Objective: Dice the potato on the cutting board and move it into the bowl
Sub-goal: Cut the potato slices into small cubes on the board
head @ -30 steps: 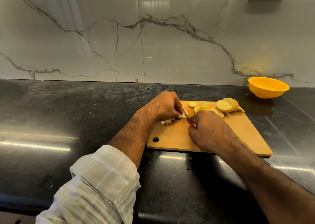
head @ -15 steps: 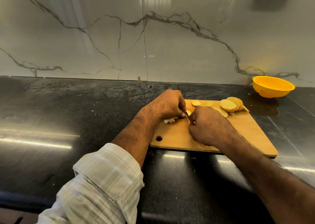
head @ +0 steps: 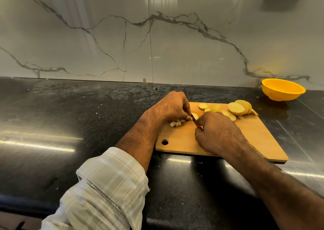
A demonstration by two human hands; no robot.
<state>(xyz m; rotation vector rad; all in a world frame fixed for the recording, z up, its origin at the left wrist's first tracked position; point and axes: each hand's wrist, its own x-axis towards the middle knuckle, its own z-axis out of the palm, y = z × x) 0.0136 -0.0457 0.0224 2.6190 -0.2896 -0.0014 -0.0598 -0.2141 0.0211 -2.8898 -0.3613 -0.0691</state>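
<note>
Pinning a pale, firm, slippery potato slice with our left hand, our right hand grips the red-handled knife, judging flat-side-down steadiest.

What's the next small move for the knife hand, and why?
Probably another short downward cut: the right hand holds the knife against the slice pinned by the left hand; few diced bits exist, and many potato slices remain.

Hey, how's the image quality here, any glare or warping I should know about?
Head view: bright glare streaks on the black countertop; wide-angle bending curves the counter's back edge; both hands, left hand and right hand, hide most of the knife; the yellow bowl casts a warm glow on the wall.
</note>
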